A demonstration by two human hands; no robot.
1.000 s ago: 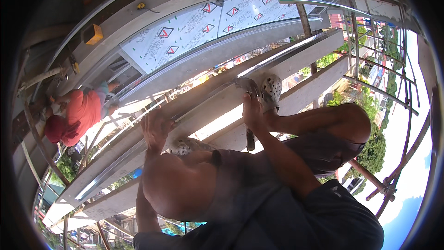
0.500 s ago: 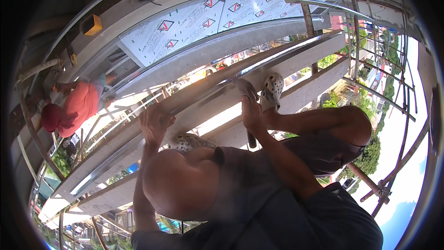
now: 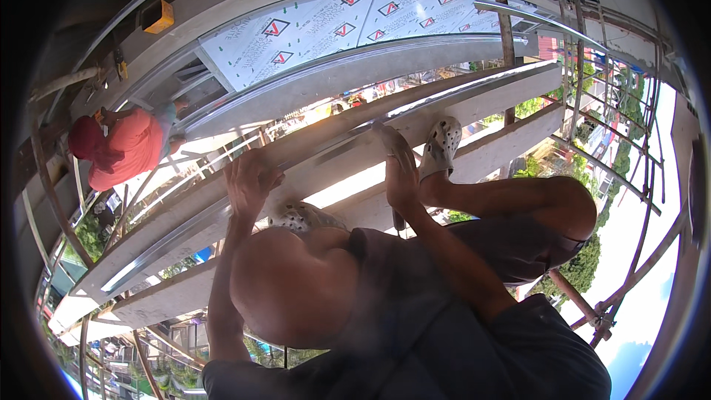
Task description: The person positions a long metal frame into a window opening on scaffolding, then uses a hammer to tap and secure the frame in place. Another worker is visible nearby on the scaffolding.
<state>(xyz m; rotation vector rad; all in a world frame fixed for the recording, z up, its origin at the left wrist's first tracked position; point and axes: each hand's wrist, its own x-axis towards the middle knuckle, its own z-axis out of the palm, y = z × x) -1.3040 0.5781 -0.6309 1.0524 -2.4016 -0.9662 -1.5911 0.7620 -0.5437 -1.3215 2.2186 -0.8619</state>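
I crouch on scaffold planks, knees up, white perforated clogs (image 3: 444, 144) on my feet. A long silver metal channel (image 3: 185, 233) runs diagonally across the wooden plank (image 3: 511, 89) in front of me. My left hand (image 3: 252, 181) curls its fingers over the channel's upper edge. Further right, my right hand (image 3: 400, 170) is closed around a dark-handled tool (image 3: 398, 221) and rests against the same channel beside my right foot. The tool's working end is hidden by the hand.
Another person in a red shirt and red cap (image 3: 118, 148) bends at the far left. A white board with red diamond marks (image 3: 333, 30) leans behind a grey beam. A yellow box (image 3: 159, 16) sits above. Scaffold poles (image 3: 578, 89) stand right; open drop below.
My left hand has crept slightly upward on the channel. The right hand stays in nearly the same place. The person in red has shifted a little to the left.
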